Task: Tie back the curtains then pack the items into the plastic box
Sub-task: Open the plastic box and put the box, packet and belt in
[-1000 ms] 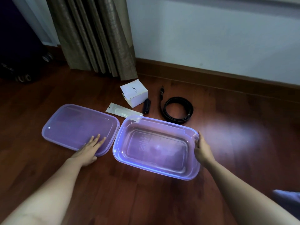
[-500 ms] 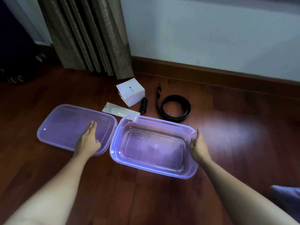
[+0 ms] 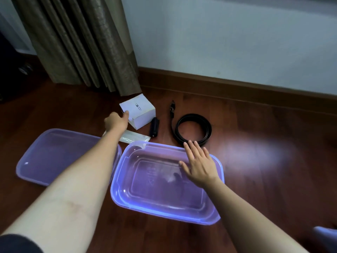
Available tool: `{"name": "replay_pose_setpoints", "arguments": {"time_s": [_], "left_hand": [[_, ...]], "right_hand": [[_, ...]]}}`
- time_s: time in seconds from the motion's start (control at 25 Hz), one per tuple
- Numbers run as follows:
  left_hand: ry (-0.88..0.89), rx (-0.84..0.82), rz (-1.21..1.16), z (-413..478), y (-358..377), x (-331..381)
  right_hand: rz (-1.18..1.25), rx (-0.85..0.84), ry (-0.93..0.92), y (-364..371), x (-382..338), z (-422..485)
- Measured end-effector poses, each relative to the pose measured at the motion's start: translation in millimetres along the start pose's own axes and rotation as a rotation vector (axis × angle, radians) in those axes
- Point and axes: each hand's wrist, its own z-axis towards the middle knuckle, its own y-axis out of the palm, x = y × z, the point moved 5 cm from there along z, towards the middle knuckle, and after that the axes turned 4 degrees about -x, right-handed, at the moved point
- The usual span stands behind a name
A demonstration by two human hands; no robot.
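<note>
The open purple plastic box (image 3: pixel 164 212) sits on the wooden floor, with its lid (image 3: pixel 54 156) lying flat to its left. Behind them lie a white box (image 3: pixel 140 110), a clear flat packet (image 3: pixel 135 137), a small black cylinder (image 3: pixel 154 127) and a coiled black strap (image 3: pixel 193 128). My left hand (image 3: pixel 115 121) reaches over the lid and grips the white box at its near-left corner, thumb on the top edge. My right hand (image 3: pixel 198 165) hovers flat over the plastic box's far right part, fingertips close to the coil.
Brown curtains (image 3: pixel 82 42) hang to the floor at the back left, just behind the white box. A wall with a wooden skirting board (image 3: pixel 237 88) runs along the back. A dark object (image 3: pixel 11 73) stands at the far left.
My left hand left the lid and reached forward to the white box. My right hand let go of the plastic box's right rim and moved up over it, toward the coil.
</note>
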Motion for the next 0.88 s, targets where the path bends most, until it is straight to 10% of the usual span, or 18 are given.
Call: {"name": "replay_pose_setpoints", "arguments": {"time_s": [0.52,0.88], "left_hand": [[-0.401,-0.171,-0.853,22.7,57.0,-13.4],[-0.284,-0.228,-0.759,-10.7,-4.3,-10.7]], "right_hand": [[-0.05,0.148,-0.011,8.7,3.9,-1.5],[-0.07,0.103,-0.029,2.1,8.8,-4.7]]}}
